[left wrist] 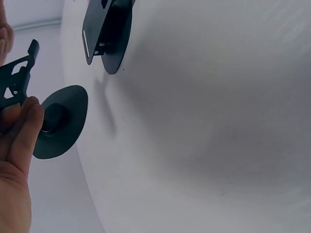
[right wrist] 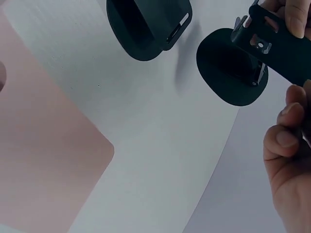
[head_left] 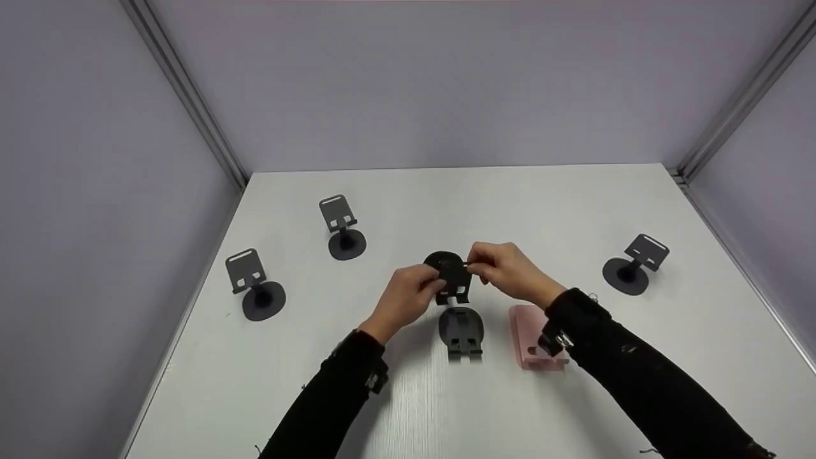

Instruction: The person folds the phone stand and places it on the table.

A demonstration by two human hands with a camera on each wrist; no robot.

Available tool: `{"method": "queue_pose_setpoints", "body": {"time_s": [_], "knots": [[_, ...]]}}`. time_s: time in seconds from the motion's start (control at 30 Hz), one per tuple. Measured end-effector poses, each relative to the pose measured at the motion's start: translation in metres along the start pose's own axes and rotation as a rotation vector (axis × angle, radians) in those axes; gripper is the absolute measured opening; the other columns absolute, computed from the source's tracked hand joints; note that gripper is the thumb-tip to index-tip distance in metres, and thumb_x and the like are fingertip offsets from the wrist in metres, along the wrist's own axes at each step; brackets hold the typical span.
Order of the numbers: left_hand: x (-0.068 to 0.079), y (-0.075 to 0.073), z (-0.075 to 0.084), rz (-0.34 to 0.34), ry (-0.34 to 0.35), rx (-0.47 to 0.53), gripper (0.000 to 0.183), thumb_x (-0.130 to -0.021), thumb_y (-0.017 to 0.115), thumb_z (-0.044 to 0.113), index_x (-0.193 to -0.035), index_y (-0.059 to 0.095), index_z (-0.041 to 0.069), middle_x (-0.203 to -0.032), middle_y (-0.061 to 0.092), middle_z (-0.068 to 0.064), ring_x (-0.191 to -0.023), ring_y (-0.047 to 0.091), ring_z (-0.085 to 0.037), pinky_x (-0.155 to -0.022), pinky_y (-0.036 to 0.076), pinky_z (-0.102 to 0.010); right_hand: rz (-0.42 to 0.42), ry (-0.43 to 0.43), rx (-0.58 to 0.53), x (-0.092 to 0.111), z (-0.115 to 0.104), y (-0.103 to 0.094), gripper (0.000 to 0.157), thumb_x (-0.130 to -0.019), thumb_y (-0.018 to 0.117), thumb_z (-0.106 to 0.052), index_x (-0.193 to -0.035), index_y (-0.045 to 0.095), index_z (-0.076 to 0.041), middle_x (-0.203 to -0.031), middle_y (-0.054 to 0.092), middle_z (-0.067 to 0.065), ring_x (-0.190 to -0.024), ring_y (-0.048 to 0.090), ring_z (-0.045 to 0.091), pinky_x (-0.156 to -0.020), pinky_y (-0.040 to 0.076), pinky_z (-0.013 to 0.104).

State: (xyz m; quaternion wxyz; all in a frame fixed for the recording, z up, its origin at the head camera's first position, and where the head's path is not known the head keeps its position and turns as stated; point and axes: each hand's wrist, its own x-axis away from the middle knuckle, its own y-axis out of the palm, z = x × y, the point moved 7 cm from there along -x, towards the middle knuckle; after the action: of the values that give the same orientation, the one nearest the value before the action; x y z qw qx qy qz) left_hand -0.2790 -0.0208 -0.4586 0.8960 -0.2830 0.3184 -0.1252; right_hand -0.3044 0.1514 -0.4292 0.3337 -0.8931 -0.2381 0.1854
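Both hands hold one black phone stand (head_left: 454, 279) near the middle of the table. My left hand (head_left: 408, 294) grips it from the left, thumb on its plate. In the left wrist view, the fingers lie between the slotted plate (left wrist: 13, 80) and the round base (left wrist: 68, 124). My right hand (head_left: 510, 271) pinches the plate's right edge with thumb and curled fingers. The right wrist view has the base (right wrist: 214, 58) spread away from the plate. Just below, a folded dark grey phone stand (head_left: 461, 328) lies on the table.
A pink folded phone stand (head_left: 526, 331) lies under the right forearm, partly hidden by it. Two unfolded grey phone stands, one nearer (head_left: 263, 301) and one farther (head_left: 347, 245), stand to the left. Another unfolded stand (head_left: 626, 276) stands right. Walls border the white table (head_left: 287, 389).
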Motion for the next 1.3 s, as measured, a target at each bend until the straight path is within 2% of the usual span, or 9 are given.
{"method": "queue_pose_setpoints", "body": {"time_s": [0.13,0.27,0.37,0.47,0.57,0.7,0.9,1.13,1.3], "knots": [[0.0,-0.001,-0.011,-0.006,-0.124,0.148,0.017,-0.101,0.066,0.018,-0.098,0.072,0.002,-0.089,0.071,-0.009,-0.073,0.07,-0.02,-0.067,0.057,-0.026,0.062,-0.042,-0.017,0.001,-0.002,-0.008,0.008,-0.099,0.066,-0.007,-0.091,0.066,-0.007,-0.073,0.064,0.005,-0.065,0.059,0.016,-0.058,0.046,0.025],[0.002,-0.01,-0.028,0.082,-0.29,0.127,0.024,-0.103,0.063,0.023,-0.117,0.07,0.004,-0.1,0.071,-0.01,-0.075,0.075,-0.024,-0.067,0.059,-0.032,0.098,-0.032,-0.053,0.004,-0.002,-0.013,0.008,-0.099,0.066,-0.007,-0.091,0.067,-0.008,-0.072,0.063,0.004,-0.064,0.057,0.016,-0.056,0.046,0.024],[0.004,-0.012,-0.04,0.108,-0.407,0.116,0.04,-0.102,0.063,0.023,-0.139,0.058,0.007,-0.125,0.066,-0.011,-0.104,0.073,-0.028,-0.086,0.059,-0.037,0.098,-0.042,-0.073,0.005,-0.004,-0.013,0.008,-0.098,0.067,-0.007,-0.091,0.067,-0.008,-0.07,0.063,0.006,-0.061,0.055,0.013,-0.054,0.044,0.023],[0.006,-0.007,-0.049,0.048,-0.496,0.229,0.059,-0.103,0.062,0.022,-0.156,0.04,0.007,-0.15,0.05,-0.017,-0.134,0.054,-0.038,-0.107,0.049,-0.045,0.086,-0.057,-0.087,0.005,-0.005,-0.01,0.008,-0.098,0.067,-0.007,-0.091,0.067,-0.008,-0.07,0.063,0.007,-0.06,0.054,0.01,-0.053,0.044,0.022],[0.009,0.001,-0.053,-0.034,-0.555,0.332,0.066,-0.103,0.061,0.021,-0.16,0.031,0.008,-0.157,0.043,-0.02,-0.142,0.046,-0.041,-0.11,0.046,-0.048,0.071,-0.069,-0.102,0.006,-0.007,-0.007,0.008,-0.098,0.067,-0.007,-0.091,0.067,-0.008,-0.07,0.063,0.006,-0.059,0.054,0.008,-0.052,0.044,0.022],[0.01,0.004,-0.053,-0.07,-0.56,0.324,0.055,-0.103,0.062,0.019,-0.154,0.044,0.007,-0.144,0.057,-0.022,-0.129,0.06,-0.037,-0.103,0.052,-0.044,0.046,-0.091,-0.114,0.006,-0.01,-0.004,0.008,-0.099,0.066,-0.006,-0.091,0.067,-0.007,-0.07,0.063,0.007,-0.057,0.053,0.008,-0.05,0.042,0.022],[0.006,0.001,-0.054,-0.013,-0.529,0.269,0.024,-0.1,0.062,0.007,-0.121,0.07,0.0,-0.108,0.075,-0.017,-0.097,0.073,-0.027,-0.083,0.059,-0.035,0.029,-0.106,-0.121,0.005,-0.012,-0.002,0.008,-0.099,0.066,-0.007,-0.091,0.069,-0.006,-0.071,0.064,0.009,-0.059,0.053,0.009,-0.051,0.042,0.02],[0.009,-0.004,-0.054,0.053,-0.545,0.265,0.009,-0.096,0.065,0.0,-0.102,0.071,-0.003,-0.087,0.073,-0.015,-0.082,0.07,-0.024,-0.071,0.058,-0.03,0.022,-0.091,-0.127,0.005,-0.013,0.0,0.008,-0.099,0.068,-0.009,-0.093,0.071,-0.006,-0.071,0.065,0.009,-0.059,0.053,0.009,-0.051,0.041,0.02],[0.009,-0.008,-0.052,0.098,-0.51,0.266,0.005,-0.096,0.065,0.0,-0.097,0.068,-0.004,-0.08,0.07,-0.013,-0.079,0.071,-0.021,-0.069,0.059,-0.029,0.023,-0.102,-0.133,0.004,-0.015,-0.001,0.008,-0.098,0.068,-0.009,-0.091,0.07,-0.006,-0.07,0.064,0.009,-0.059,0.052,0.008,-0.052,0.04,0.02]]}}
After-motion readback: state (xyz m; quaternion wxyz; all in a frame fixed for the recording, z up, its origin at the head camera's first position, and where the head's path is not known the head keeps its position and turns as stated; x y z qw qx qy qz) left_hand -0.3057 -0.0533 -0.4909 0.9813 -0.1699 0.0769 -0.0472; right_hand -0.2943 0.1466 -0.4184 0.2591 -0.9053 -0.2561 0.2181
